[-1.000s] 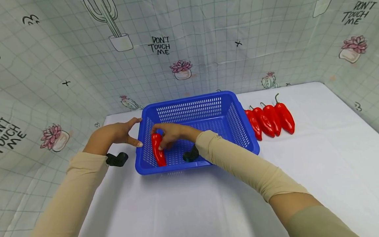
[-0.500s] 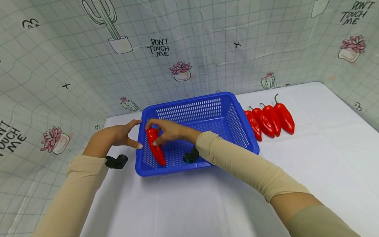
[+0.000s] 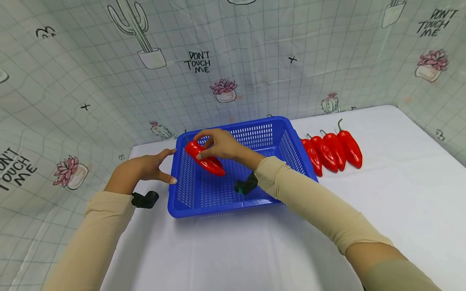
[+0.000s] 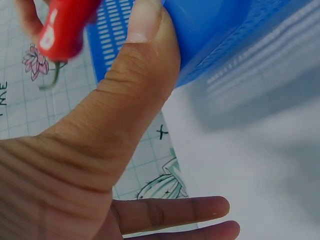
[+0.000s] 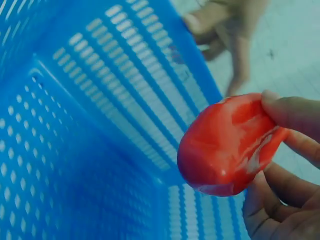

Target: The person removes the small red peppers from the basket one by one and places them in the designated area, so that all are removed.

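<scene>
A glossy red chili pepper (image 3: 211,165) with a green stem is pinched between the thumb and fingers of my right hand (image 3: 225,144), raised over the left part of the blue plastic basket (image 3: 218,211). In the right wrist view the red pepper (image 5: 225,150) points its rounded tip toward the camera. My left hand (image 3: 143,167) stays at the basket's left rim. Its thumb (image 4: 145,65) touches the rim in the left wrist view, while two visible fingers (image 4: 175,210) extend straight outside the basket.
Several red peppers (image 3: 329,151) lie side by side on the white tablecloth (image 3: 393,182), just right of the basket. A patterned cloth backdrop (image 3: 255,81) rises behind the table and along its sides. Dark wrist devices (image 3: 145,199) show at both wrists.
My right hand has lifted the pepper from the basket's left side, moving up and slightly right. The pepper has turned from nearly upright to slanted. My left hand keeps its place.
</scene>
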Available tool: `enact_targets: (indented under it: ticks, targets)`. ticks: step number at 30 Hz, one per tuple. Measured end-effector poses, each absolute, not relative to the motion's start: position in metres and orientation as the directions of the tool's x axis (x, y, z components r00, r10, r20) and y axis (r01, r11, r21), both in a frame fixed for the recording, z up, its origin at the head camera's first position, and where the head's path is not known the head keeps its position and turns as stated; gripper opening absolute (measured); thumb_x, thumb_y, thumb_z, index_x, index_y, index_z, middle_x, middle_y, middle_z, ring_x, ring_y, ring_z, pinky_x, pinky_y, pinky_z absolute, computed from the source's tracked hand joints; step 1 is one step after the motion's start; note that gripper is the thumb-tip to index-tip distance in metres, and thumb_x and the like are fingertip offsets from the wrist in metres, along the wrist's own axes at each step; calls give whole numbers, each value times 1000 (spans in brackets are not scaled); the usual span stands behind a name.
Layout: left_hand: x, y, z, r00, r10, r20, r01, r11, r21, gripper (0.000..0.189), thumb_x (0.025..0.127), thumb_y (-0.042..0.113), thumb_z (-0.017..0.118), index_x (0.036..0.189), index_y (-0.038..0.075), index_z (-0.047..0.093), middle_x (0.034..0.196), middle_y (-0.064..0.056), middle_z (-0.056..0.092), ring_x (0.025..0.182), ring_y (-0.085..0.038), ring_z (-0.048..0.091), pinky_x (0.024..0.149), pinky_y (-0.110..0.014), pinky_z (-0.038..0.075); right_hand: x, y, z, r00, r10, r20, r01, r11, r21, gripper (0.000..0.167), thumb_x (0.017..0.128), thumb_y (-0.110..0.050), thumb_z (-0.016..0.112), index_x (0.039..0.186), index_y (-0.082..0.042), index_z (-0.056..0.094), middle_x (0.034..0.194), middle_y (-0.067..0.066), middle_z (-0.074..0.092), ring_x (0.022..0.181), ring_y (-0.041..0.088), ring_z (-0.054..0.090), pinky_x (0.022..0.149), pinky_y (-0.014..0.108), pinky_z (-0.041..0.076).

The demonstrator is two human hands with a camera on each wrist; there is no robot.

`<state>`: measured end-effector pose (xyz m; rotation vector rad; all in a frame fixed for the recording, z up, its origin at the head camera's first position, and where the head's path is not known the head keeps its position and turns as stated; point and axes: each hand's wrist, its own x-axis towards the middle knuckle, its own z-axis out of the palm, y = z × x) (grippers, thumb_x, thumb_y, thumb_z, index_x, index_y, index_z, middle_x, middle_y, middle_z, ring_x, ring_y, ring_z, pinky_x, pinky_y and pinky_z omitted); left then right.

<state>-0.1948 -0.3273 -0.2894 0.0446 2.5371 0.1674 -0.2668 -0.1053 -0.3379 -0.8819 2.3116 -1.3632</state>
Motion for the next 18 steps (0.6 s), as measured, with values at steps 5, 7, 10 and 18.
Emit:
enact_targets:
  ticks: [5,7,10,18]
  targets:
    - [-195,-326,-290,-824,82,-561,-2,989,146,112,81,54,73,157,11,3,150,-37,30,133,-59,35,101,-70,38,-277,-77,-334,-778,-627,51,-292,288,-912,48,83,-15,79,128,-14,61,106,17,68,92,28,68,71,35,61]
    - [-195,-326,-289,-825,91,-558,6,988,152,112,81,54,74,157,11,3,150,-38,30,133,-60,35,101,-70,38,-279,-67,-330,-786,-617,46,-273,279,-920,48,83,-14,79,128,-14,61,105,17,67,91,28,68,71,36,61]
    - [-194,-325,-289,-829,104,-550,19,987,159,112,81,53,74,156,10,3,149,-38,30,133,-60,35,102,-70,38,-282,-52,-323,-803,-594,50,-270,289,-918,48,83,-13,80,127,-13,61,104,18,67,91,29,68,70,36,61]
    - [-193,-326,-290,-835,100,-542,12,986,165,113,80,52,75,156,9,3,150,-39,29,132,-60,34,101,-70,39,-289,-3,-299,-850,-519,90,-299,335,-893,47,80,-11,81,124,-14,62,100,18,67,88,30,68,73,39,61]
